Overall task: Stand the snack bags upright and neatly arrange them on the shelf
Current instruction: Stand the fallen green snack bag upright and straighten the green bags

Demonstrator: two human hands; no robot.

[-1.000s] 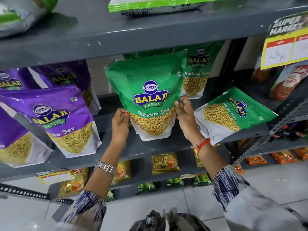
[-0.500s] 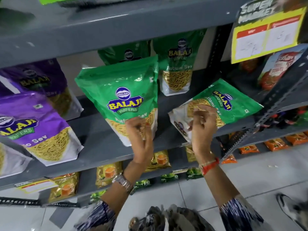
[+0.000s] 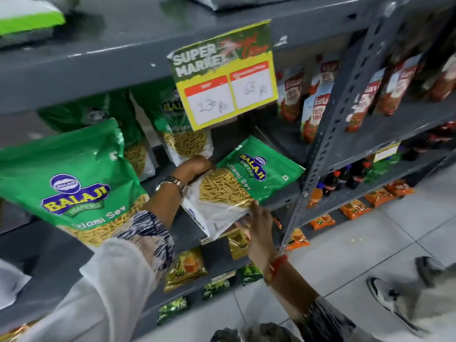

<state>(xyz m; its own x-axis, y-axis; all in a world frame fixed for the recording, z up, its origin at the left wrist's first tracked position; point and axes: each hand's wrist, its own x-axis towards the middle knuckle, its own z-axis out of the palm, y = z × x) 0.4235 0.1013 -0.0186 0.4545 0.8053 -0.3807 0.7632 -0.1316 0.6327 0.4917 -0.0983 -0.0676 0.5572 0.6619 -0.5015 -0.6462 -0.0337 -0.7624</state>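
Note:
A green Balaji snack bag lies tilted on the grey shelf, its white bottom hanging past the front edge. My left hand grips its upper left side. Its bottom right corner rests on the fingers of my right hand. To the left, another green bag stands upright at the shelf front. Two more green bags stand behind, partly hidden.
A yellow price sign hangs from the shelf above. A perforated steel post borders the bay on the right, with tomato sauce pouches beyond it. Small packets fill the lower shelves. A shoe is on the tiled floor.
Both hands left the upright green bag and moved right to the tilted one, taking hold of it. The view swung right, so the purple bags are out of frame.

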